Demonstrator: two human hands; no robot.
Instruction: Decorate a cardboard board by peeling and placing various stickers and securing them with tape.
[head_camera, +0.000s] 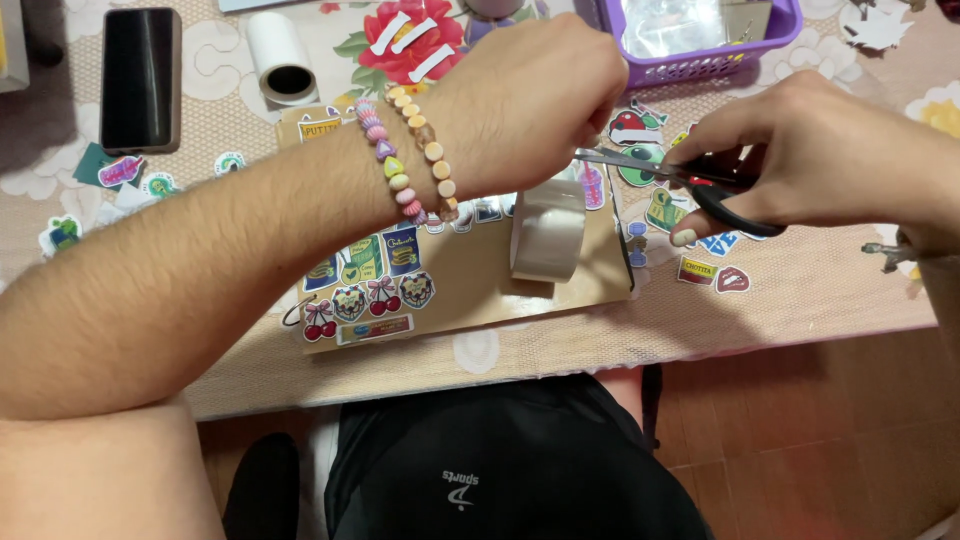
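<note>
Clear packing tape (548, 232) stands on edge as a roll on a piece of brown cardboard (470, 290) covered partly with colourful stickers (365, 285), near the front edge of the table (800, 290). A strip seems to be drawn up off the roll toward the left hand (530, 100), though the strip itself is see-through and hard to make out. That hand sits directly above the roll, clenched, its fingers (600, 125) pinched downward around what looks like the free end of the tape; the pinch point is hidden under the knuckles, so I cannot tell exactly how the end is held. The left forearm crosses the picture from the lower left, with two beaded bracelets (410, 150) at the wrist.

The scissors (670, 175) come in from the right, long axis nearly level, the metal blades pointing left toward the pinched fingers, tips just beside them and above the roll. The black handles sit in the right hand (820, 150), whose fingers (690, 232) are curled through and around the loops, grasping them. The blades look nearly closed. So the tape lies to the left of the right hand and just below the left, with the left hand the nearer of the two.

Loose stickers (715, 272) lie scattered on the flowered tablecloth under the scissors. Farther back are a purple basket (700, 60), a white paper roll (280, 55) and a dark phone (140, 78).
</note>
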